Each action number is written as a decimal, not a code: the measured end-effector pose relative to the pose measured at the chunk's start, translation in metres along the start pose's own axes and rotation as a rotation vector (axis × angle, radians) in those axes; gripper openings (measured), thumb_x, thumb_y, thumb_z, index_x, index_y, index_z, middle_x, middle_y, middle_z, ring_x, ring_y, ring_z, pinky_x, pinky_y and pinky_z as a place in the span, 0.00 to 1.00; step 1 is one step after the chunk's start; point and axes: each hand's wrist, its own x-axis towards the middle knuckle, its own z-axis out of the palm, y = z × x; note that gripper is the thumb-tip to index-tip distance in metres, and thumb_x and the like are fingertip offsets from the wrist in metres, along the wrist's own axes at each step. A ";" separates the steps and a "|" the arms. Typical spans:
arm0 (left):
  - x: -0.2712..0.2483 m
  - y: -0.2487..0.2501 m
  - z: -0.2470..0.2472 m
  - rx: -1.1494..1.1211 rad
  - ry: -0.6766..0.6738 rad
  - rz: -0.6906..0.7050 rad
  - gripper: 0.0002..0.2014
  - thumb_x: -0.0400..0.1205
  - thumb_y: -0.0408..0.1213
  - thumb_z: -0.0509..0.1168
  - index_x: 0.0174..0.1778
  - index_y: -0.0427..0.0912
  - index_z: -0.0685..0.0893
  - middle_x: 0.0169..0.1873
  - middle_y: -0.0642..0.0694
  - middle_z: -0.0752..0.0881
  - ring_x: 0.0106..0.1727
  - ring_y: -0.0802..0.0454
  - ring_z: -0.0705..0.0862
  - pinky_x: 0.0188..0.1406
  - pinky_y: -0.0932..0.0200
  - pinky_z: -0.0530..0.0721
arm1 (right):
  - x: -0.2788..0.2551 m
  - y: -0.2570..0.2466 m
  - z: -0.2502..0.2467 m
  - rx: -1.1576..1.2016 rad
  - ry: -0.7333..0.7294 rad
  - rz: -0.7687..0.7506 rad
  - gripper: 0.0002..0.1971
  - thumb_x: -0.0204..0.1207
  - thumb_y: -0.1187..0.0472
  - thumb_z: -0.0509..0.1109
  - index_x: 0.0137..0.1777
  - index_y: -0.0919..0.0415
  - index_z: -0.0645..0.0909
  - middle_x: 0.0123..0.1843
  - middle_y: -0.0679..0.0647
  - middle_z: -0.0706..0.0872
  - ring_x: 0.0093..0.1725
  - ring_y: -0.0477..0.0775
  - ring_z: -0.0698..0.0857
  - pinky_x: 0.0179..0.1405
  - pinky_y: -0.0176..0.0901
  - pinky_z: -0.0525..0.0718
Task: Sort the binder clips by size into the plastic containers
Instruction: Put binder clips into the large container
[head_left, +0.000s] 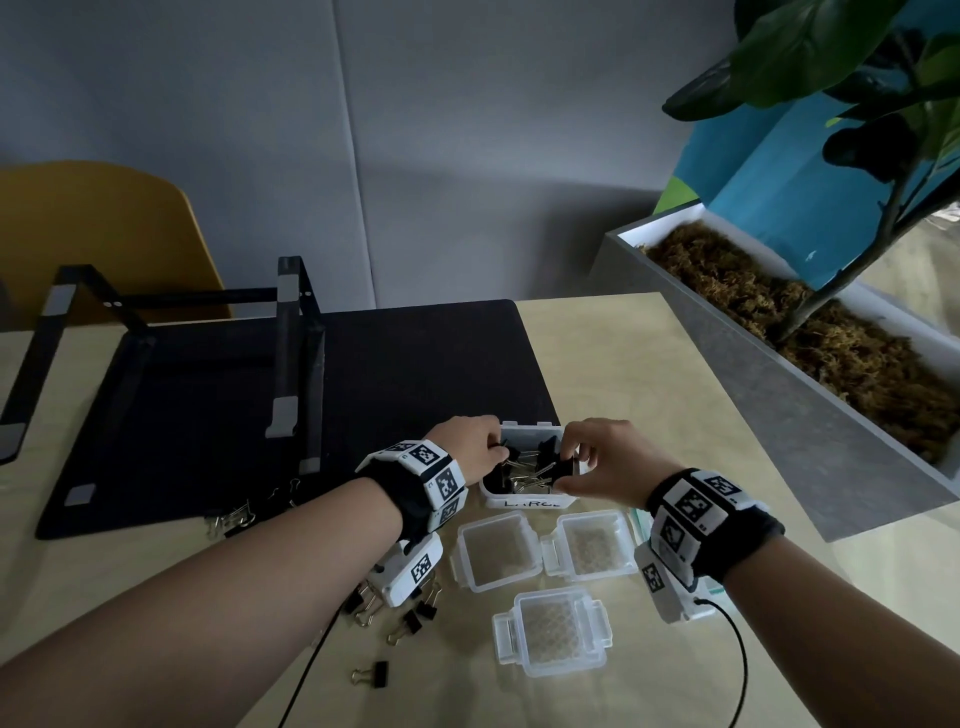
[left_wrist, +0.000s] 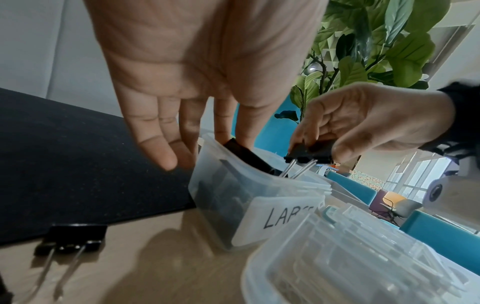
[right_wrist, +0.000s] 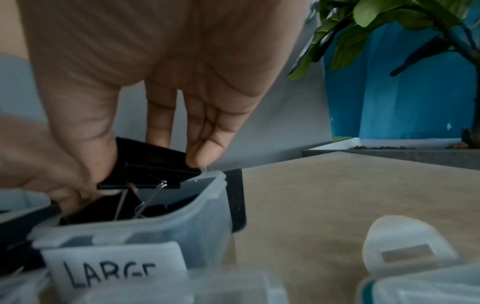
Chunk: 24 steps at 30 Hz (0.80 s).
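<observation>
A clear container labelled LARGE (head_left: 522, 503) (left_wrist: 221, 197) (right_wrist: 200, 222) stands at the black mat's near edge with several large black binder clips inside. My right hand (head_left: 576, 460) (right_wrist: 153, 156) pinches a large black clip (head_left: 563, 466) (left_wrist: 309, 153) (right_wrist: 145, 174) just above the container's right rim, wire handles hanging down inside. My left hand (head_left: 485, 447) (left_wrist: 235, 133) reaches into the left side, thumb and forefinger on another large clip (left_wrist: 244, 154) that sticks up over the rim. Small clips (head_left: 405, 621) lie loose near my left wrist, and mid-sized ones (head_left: 228, 522) lie further left.
Three shallow clear plastic containers (head_left: 493, 551) (head_left: 592, 543) (head_left: 553, 629) sit in front of the LARGE one. A black stand (head_left: 291, 338) rests on the black mat (head_left: 415, 364). A grey planter (head_left: 779, 395) borders the table's right side. A yellow chair (head_left: 104, 234) stands behind.
</observation>
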 end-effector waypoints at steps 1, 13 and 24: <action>0.000 0.000 -0.001 -0.009 0.008 0.004 0.11 0.84 0.46 0.59 0.53 0.43 0.79 0.49 0.44 0.86 0.49 0.45 0.84 0.48 0.52 0.81 | 0.001 -0.001 -0.002 0.015 0.003 -0.002 0.13 0.62 0.55 0.80 0.38 0.49 0.77 0.35 0.42 0.77 0.34 0.35 0.75 0.33 0.24 0.70; -0.004 -0.004 0.000 -0.072 0.060 0.032 0.13 0.82 0.46 0.64 0.58 0.45 0.82 0.53 0.47 0.86 0.52 0.47 0.84 0.48 0.56 0.79 | 0.016 -0.009 0.022 -0.034 -0.026 0.159 0.16 0.66 0.42 0.75 0.41 0.53 0.78 0.40 0.47 0.80 0.42 0.51 0.80 0.39 0.41 0.77; 0.002 -0.004 0.000 -0.108 0.062 0.028 0.09 0.81 0.43 0.66 0.52 0.42 0.84 0.51 0.44 0.82 0.52 0.47 0.82 0.45 0.57 0.77 | 0.023 -0.007 0.014 0.142 -0.064 0.252 0.06 0.69 0.64 0.73 0.45 0.57 0.84 0.31 0.51 0.90 0.25 0.38 0.82 0.42 0.38 0.85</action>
